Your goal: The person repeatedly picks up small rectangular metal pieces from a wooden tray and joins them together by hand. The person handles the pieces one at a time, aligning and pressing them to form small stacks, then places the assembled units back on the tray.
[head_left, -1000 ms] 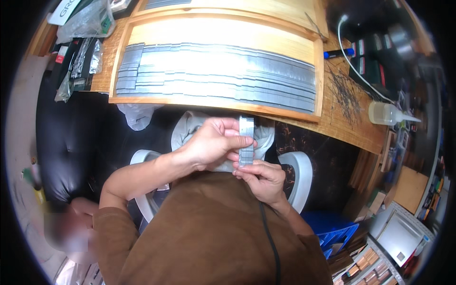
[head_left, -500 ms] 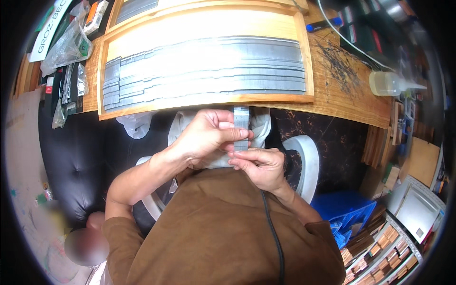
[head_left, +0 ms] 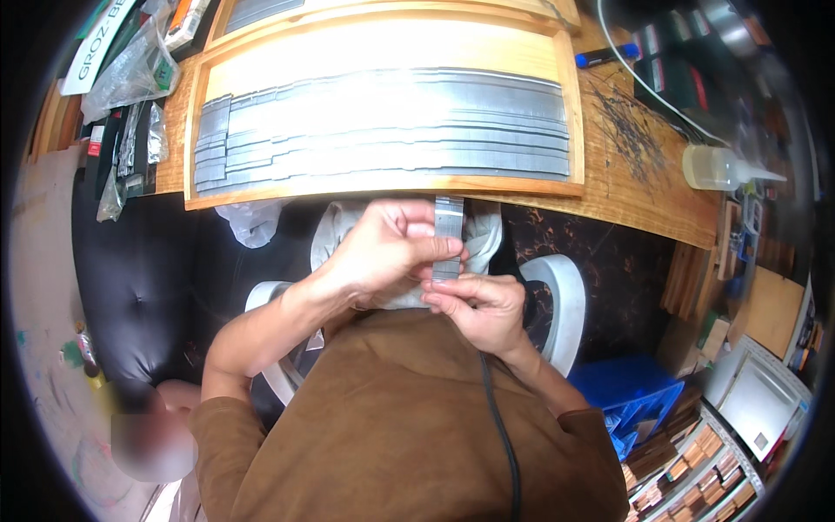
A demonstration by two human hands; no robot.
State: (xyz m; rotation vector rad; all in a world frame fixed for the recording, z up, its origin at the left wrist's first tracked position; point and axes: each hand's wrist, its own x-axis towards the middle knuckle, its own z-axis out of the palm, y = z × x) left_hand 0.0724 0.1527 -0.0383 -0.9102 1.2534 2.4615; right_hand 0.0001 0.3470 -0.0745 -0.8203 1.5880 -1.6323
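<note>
Wooden workbench (head_left: 644, 187) carries a shallow wooden tray (head_left: 570, 130) filled with long grey metal strips (head_left: 383, 126). Below its edge, left hand (head_left: 383, 252) and right hand (head_left: 478, 309) pinch one short metal strip (head_left: 448, 235) upright.

Forward passage is blocked by the shallow wooden tray (head_left: 383, 184) filled with long grey metal strips (head_left: 383, 130). The bare wooden bench (head_left: 644, 191) right of it is open, bounded by a clear plastic squeeze bottle (head_left: 715, 167).
</note>
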